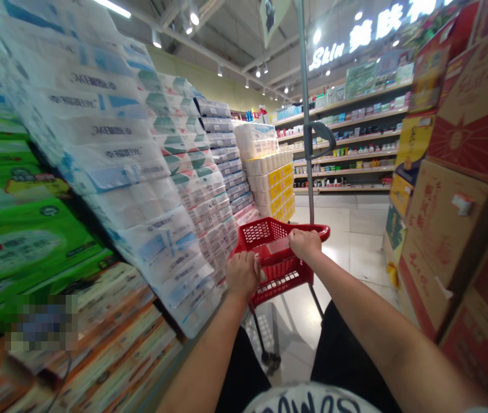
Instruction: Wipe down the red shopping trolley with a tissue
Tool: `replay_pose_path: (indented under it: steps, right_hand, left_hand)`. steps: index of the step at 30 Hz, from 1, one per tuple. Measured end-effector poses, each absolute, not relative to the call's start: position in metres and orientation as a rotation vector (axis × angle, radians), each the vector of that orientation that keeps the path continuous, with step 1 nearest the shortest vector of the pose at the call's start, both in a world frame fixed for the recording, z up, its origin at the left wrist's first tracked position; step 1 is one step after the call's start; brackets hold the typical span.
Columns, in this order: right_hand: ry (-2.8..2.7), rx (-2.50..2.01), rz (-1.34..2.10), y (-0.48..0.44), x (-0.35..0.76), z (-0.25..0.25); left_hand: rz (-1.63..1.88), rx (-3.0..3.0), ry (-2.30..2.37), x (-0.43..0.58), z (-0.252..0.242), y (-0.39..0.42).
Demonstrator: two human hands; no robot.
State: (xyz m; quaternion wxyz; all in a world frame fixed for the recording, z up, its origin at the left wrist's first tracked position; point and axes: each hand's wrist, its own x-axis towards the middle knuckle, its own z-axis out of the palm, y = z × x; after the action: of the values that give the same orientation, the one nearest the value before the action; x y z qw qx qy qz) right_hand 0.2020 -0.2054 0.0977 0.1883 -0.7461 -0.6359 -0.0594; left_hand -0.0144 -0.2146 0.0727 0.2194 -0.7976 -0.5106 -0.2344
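A red plastic shopping cart [285, 281] stands in front of me in a store aisle, its basket walls full of small holes. My left hand [244, 272] is closed around the left part of the cart's red handlebar. Farther right along the same bar, my right hand [305, 245] is wrapped round it too. Between the hands, a pale label panel [278, 245] sits on the handle. A tall grey pole [305, 103] with a curved grey loop [324, 139] rises at the cart's right side. Dark legs and a caster [271, 360] show beneath the basket.
Tall stacks of wrapped paper packs [119, 149] line the left side, with green packs [33, 241] nearest me. Cardboard boxes [437, 223] are piled along the right. Shelves of small bottles and boxes [351, 152] stand ahead, beyond the pale tiled floor [356, 221].
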Motion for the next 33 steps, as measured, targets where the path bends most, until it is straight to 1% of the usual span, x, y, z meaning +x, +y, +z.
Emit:
replay_pose_path:
  steps: [2, 3, 7, 9, 11, 15, 17, 19, 23, 25, 30, 33]
  right_hand:
    - [-1.796, -2.095, -0.189, -0.207, 0.200, 0.097]
    - [-1.800, -2.094, -0.206, -0.207, 0.199, 0.097]
    - [-1.755, -2.131, -0.222, -0.210, 0.192, 0.096]
    - [-1.714, -2.151, -0.208, -0.211, 0.186, 0.096]
    - [-1.680, -2.156, -0.203, -0.212, 0.180, 0.096]
    - [-1.662, -2.167, -0.199, -0.216, 0.168, 0.098]
    - [-1.697, -2.207, -0.186, -0.219, 0.163, 0.100]
    - [-1.756, -2.246, -0.173, -0.223, 0.159, 0.103]
    - [-1.821, -2.241, -0.173, -0.229, 0.154, 0.107]
    - [-1.836, -2.228, -0.173, -0.230, 0.153, 0.107]
    - [-1.739, -2.202, -0.138, -0.222, 0.152, 0.103]
    - [-1.690, -2.180, -0.134, -0.218, 0.154, 0.101]
  left_hand:
    - [-0.710, -2.170, -1.376, -0.010, 0.068, -0.220]
    - [-0.677, -2.174, -1.409, -0.008, 0.071, -0.218]
    - [-0.250, -2.379, -1.587, -0.006, 0.099, -0.195]
    - [-0.142, -2.455, -1.671, -0.007, 0.110, -0.186]
    - [-0.209, -2.433, -1.688, -0.011, 0.108, -0.186]
    - [-0.565, -2.222, -1.464, -0.019, 0.083, -0.201]
    - [-0.631, -2.158, -1.447, -0.021, 0.077, -0.202]
    - [-0.565, -2.204, -1.550, -0.022, 0.083, -0.195]
    - [-0.240, -2.454, -1.787, -0.023, 0.109, -0.176]
    - [-0.227, -2.474, -1.781, -0.024, 0.112, -0.175]
    - [-0.660, -2.181, -1.491, -0.023, 0.075, -0.200]
    - [-0.780, -2.106, -1.436, -0.020, 0.063, -0.208]
